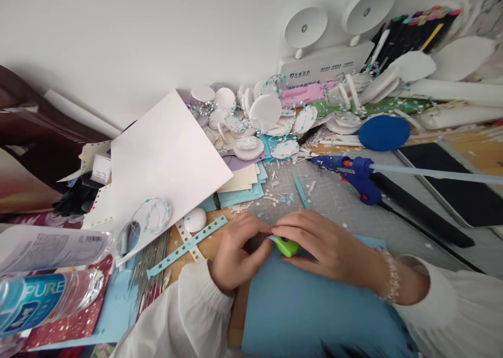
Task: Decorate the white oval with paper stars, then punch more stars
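Note:
My right hand (pixel 322 245), with a beaded bracelet at its wrist, is closed around a small bright green paper punch (pixel 287 246). My left hand (pixel 244 248) is closed beside it, its fingertips pinching something at the punch's left end. A sliver of light blue paper (pixel 272 237) shows there between the hands; the rest is hidden by fingers. Beneath both hands lies a large blue paper sheet (pixel 298 305). Left of my left hand, a light blue strip with star-shaped holes (pixel 188 245) crosses a cream punched strip (pixel 194 253).
A blue glue gun (pixel 353 172) with its cord and a dark tablet (pixel 451 180) lie right on the grey cutting mat (pixel 334 201). White foam discs (pixel 265 111) crowd the back. A white board (pixel 165 164) and a water bottle (pixel 47 295) are at the left.

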### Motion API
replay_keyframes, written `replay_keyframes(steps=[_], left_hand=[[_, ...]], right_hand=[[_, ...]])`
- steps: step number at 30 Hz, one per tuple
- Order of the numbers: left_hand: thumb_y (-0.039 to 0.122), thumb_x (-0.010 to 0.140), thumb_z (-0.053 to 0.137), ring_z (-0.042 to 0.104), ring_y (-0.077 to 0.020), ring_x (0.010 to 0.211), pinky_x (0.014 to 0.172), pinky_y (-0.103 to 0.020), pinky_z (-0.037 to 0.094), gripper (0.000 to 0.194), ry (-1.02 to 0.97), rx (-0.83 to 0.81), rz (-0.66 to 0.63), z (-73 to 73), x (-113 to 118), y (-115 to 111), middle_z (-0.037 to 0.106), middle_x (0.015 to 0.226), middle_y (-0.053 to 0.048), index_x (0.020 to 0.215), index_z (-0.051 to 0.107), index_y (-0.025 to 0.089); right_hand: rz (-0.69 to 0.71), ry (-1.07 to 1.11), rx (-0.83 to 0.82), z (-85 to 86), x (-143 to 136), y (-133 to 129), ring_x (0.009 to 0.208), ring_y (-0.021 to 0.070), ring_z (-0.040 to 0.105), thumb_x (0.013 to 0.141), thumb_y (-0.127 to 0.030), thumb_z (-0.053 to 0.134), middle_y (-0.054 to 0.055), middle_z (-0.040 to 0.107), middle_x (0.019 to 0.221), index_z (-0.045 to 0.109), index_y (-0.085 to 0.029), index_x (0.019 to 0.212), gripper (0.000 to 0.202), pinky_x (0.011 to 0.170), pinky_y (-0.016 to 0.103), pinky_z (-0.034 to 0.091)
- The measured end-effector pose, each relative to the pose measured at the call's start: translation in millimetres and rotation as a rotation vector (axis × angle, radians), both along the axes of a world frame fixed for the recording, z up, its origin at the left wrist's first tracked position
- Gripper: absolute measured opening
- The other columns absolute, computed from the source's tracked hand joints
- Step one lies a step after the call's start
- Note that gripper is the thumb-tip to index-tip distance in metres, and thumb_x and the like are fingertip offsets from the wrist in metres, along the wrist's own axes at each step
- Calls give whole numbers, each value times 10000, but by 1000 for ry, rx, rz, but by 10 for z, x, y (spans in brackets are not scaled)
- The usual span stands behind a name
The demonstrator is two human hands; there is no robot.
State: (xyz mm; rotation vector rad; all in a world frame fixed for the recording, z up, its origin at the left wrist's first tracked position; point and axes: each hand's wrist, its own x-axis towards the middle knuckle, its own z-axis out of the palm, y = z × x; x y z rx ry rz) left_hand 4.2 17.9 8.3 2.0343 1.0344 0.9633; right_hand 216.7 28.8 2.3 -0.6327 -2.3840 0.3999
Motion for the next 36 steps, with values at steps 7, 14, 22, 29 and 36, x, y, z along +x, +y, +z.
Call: replay_keyframes(steps=[7, 14, 22, 29, 36], left_hand=[[121, 851, 585, 553, -148, 682, 664, -283, 427, 64, -69, 31, -12, 49, 33, -26, 647, 716, -40, 816, 628, 154], [141, 862, 592, 514, -127, 654, 610, -248, 402, 110, -140, -43, 17, 88, 27, -53, 591, 678, -17, 753, 579, 152], [158, 871, 609, 529, -132, 649, 602, -254, 406, 104, -148, -75, 25, 51, 30, -61, 625, 687, -34, 771, 628, 138], [103, 858, 618, 578, -132, 668, 644, -246, 442, 69, -154, 0, -30, 39, 38, -53, 675, 717, -49, 820, 668, 134], [98, 854, 619, 583, -131, 662, 645, -246, 443, 71, -131, 20, -43, 25, 40, -46, 685, 719, -49, 829, 673, 137]], right_hand=[[-81, 120, -233, 61, 32, -68, 1008, 195, 618, 894, -262, 600, 89, 664, 1076, 485, -181, 1265, 396, 897, 322, 509], [-138, 167, -416, 142, 68, -64, 955, 152, 657, 906, -247, 557, 54, 680, 1080, 511, -218, 1230, 329, 822, 252, 528], [-138, 80, -560, 81, 78, -36, 1019, 201, 657, 833, -407, 678, 42, 689, 1142, 542, -257, 1244, 458, 873, 323, 520], [-98, 97, -661, 118, 64, 16, 957, 204, 630, 788, -443, 721, 43, 678, 1008, 624, -214, 1047, 359, 854, 326, 496], [-92, 132, -633, 122, 29, -1, 848, 175, 571, 812, -324, 713, 32, 610, 893, 605, -184, 979, 243, 778, 297, 463]])
